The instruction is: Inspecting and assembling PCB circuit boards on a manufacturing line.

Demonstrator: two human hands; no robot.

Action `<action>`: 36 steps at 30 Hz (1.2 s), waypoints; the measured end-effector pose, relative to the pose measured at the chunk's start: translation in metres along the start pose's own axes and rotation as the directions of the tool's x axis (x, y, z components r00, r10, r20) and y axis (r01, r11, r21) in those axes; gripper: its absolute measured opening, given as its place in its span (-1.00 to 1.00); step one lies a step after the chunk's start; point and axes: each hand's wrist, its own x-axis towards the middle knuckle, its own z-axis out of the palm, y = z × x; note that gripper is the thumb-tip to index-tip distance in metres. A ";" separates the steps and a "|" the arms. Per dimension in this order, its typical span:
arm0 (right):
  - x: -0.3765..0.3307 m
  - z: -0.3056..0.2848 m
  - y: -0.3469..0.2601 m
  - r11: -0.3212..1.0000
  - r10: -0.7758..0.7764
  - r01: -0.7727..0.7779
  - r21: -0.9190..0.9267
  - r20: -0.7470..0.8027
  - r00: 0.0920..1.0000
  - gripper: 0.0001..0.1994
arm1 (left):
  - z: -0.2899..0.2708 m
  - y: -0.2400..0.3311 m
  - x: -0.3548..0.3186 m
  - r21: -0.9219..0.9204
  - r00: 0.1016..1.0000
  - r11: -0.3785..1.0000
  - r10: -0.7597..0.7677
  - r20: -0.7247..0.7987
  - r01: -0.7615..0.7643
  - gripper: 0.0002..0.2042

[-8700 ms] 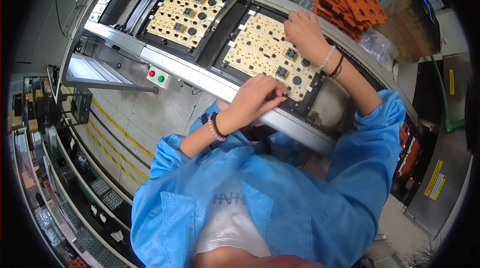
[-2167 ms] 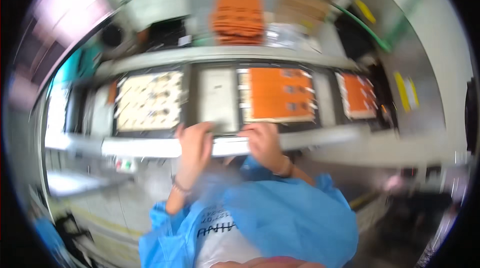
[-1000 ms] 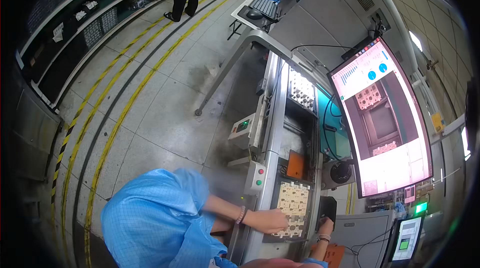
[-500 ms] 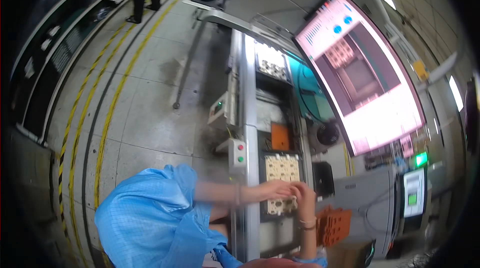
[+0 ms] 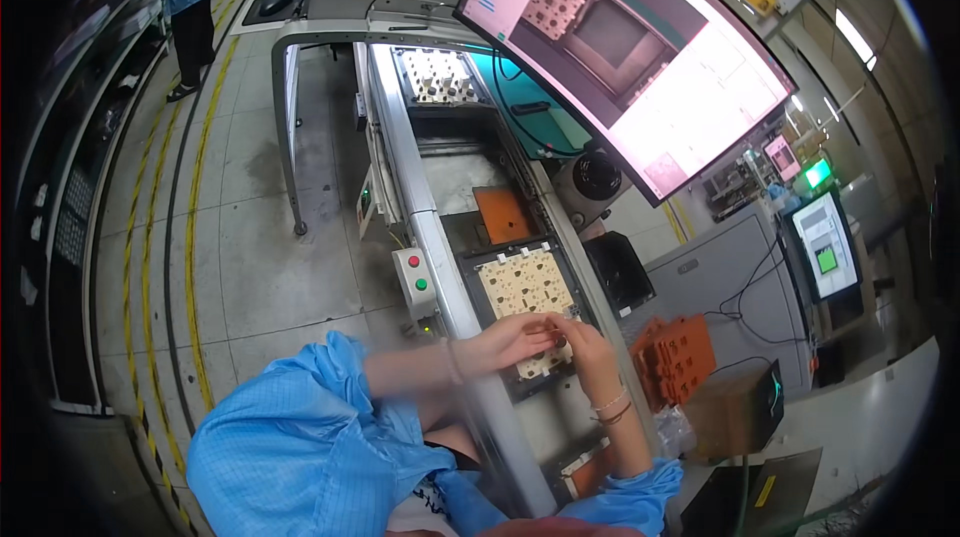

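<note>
A cream panel with dark holes and cut-outs (image 5: 522, 282) lies in a black frame on the conveyor in front of me. Above its near part, my left hand (image 5: 508, 341) and my right hand (image 5: 590, 349) meet at the fingertips. The left fingers are bent and pressed together, coming in from the left. On the other side, the right fingers curl down against them. A tiny dark spot shows between the hands, too small to name. Part of the panel is hidden behind both hands.
Farther along the conveyor rail (image 5: 425, 227) lie an orange plate (image 5: 502, 215) and another holed panel (image 5: 437, 77). A button box (image 5: 414, 275) sits on the left side. A large monitor (image 5: 640, 67) overhangs at right, above orange trays (image 5: 680, 357). A person (image 5: 190, 7) stands far left.
My view has turned, so the conveyor now slants and the monitor sits higher and farther left. Both hands stay together over the panel's near part.
</note>
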 end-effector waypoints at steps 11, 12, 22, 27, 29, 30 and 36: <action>-0.020 0.002 0.040 0.574 0.558 -0.480 0.663 0.113 0.822 -0.88 | 0.010 0.009 -0.018 0.372 0.991 0.927 0.001 0.137 -0.053 -0.59; -0.028 0.004 0.057 0.422 0.582 -0.492 0.761 0.188 0.791 -0.86 | 0.017 0.015 -0.022 0.456 0.989 0.886 0.021 0.149 -0.087 -0.60; -0.057 0.019 0.099 0.090 0.522 -0.569 0.818 0.448 0.726 -0.87 | 0.017 0.017 -0.039 0.926 0.921 -0.013 0.095 0.377 -0.378 -0.89; -0.056 0.023 0.097 0.573 0.567 -0.581 0.578 0.233 0.790 -0.90 | 0.021 0.021 -0.042 0.803 0.820 -0.295 0.096 0.565 -0.518 -0.75; -0.060 0.022 0.096 0.822 0.415 -0.399 0.406 0.051 0.908 -0.89 | 0.031 0.019 -0.047 0.844 0.847 -0.354 0.204 0.490 -0.403 -0.65; -0.056 0.021 0.093 0.823 0.426 -0.431 0.371 0.100 0.899 -0.86 | 0.027 0.021 -0.047 0.837 0.843 -0.376 0.211 0.495 -0.397 -0.59; -0.052 0.024 0.099 0.991 0.136 -0.136 0.003 -0.016 0.991 -0.86 | 0.022 0.024 -0.043 0.809 0.832 -0.324 0.103 0.545 -0.490 -0.77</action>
